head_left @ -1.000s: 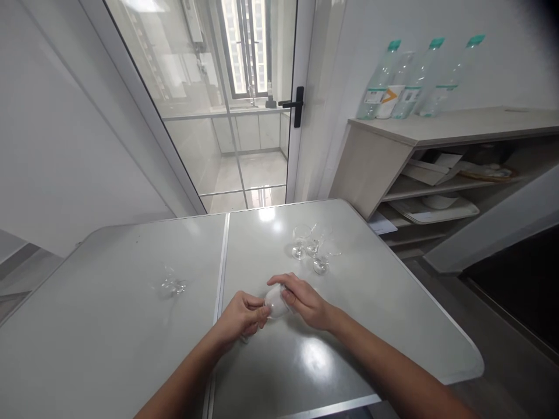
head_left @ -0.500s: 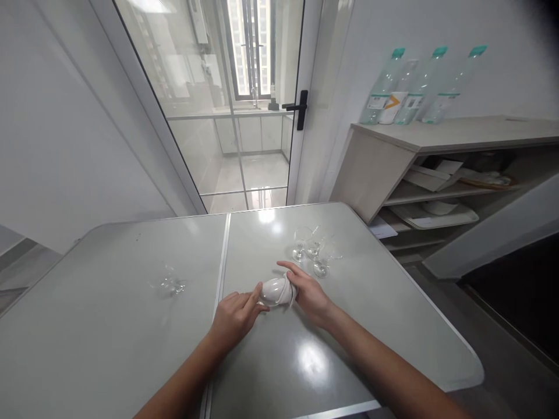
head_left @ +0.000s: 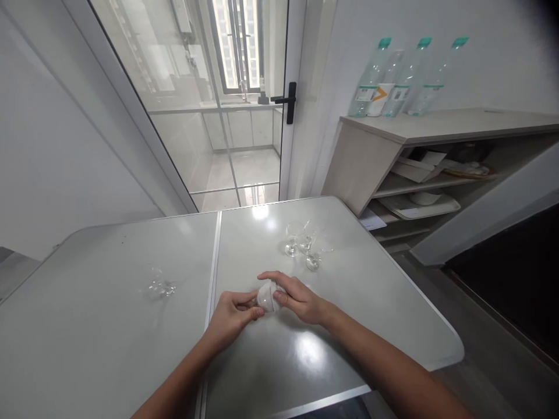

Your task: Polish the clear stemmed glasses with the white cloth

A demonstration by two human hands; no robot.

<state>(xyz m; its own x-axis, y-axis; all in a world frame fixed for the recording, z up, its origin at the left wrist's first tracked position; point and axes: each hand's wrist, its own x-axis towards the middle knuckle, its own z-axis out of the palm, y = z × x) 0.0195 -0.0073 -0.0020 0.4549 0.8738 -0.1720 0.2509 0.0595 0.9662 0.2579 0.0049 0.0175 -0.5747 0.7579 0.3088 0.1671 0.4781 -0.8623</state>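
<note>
My left hand (head_left: 236, 314) is closed on the stem end of a clear wine glass (head_left: 265, 297), lying sideways above the table. White cloth shows in or around its bowl, and I cannot tell how much of it is inside. Around the bowl end curls my right hand (head_left: 297, 297), its thumb pressed on the cloth (head_left: 276, 291) and its index finger stretched over the top. Beyond my right hand stands a group of clear stemmed glasses (head_left: 313, 262). Over on the left of the table is more clear glassware (head_left: 162, 286), its shape hard to make out.
The glossy grey table (head_left: 244, 372) has a metal strip (head_left: 213, 256) across it. Behind it is a glass door (head_left: 248, 174) with a black handle (head_left: 290, 102). At the right, a shelf unit (head_left: 371, 151) carries several plastic bottles (head_left: 397, 93) with green caps.
My right hand has moved left, farther over the bowl, covering more of the glass and cloth. My left fingers have closed in around the stem end. The whole view has shifted slightly.
</note>
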